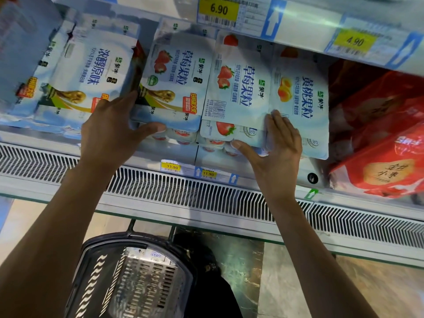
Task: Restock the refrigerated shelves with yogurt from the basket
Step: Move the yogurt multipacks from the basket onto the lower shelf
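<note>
Blue-and-white yogurt multipacks lie in a row on the refrigerated shelf (229,161). My left hand (110,131) rests at the front left corner of a strawberry pack (176,83), fingers straight along its left side and thumb under its front edge. My right hand (281,145) lies flat where a second strawberry pack (238,92) meets a yellow peach pack (302,99), thumb stretched under the strawberry pack's front edge. A plain-flavour pack (91,72) sits at the left. The dark basket (128,237) stands on the floor below, with one pack (149,254) dimly visible inside.
Red packages (380,157) fill the shelf to the right. An upper shelf edge with yellow price tags (218,9) overhangs the packs. A slotted vent grille (183,189) runs along the cooler's front. Price labels (172,167) sit under the packs.
</note>
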